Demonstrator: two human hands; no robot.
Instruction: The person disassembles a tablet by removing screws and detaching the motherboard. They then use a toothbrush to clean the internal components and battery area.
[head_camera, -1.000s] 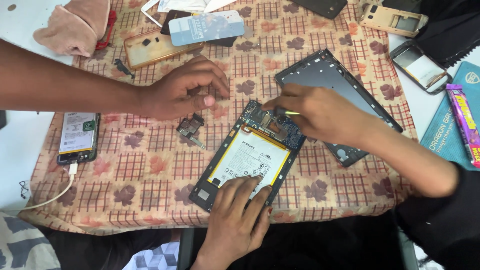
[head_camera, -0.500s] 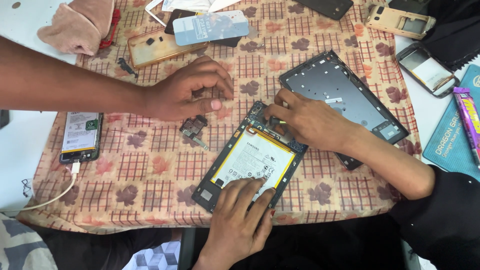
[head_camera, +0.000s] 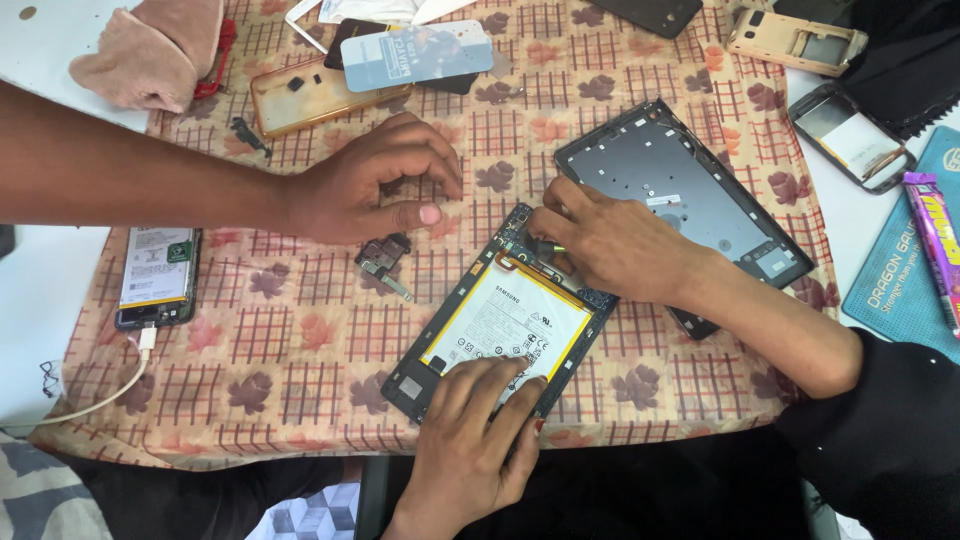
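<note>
The opened tablet (head_camera: 505, 325) near the cloth's front edge is pressed flat by the left hand (head_camera: 470, 440); a small tool (head_camera: 548, 247) is pinched by the right hand (head_camera: 610, 245) at its top corner

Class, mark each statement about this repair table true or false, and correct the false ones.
1. The left hand presses on the opened tablet. True.
2. The right hand holds a tool at the tablet's upper end. True.
3. The tablet's back cover lies on the floor. False: it lies on the patterned cloth, right of the tablet.
4. A co-worker's hand grips the tablet. False: it rests on the cloth, apart from it.
5. A phone at the left has a cable plugged in. True.
</note>
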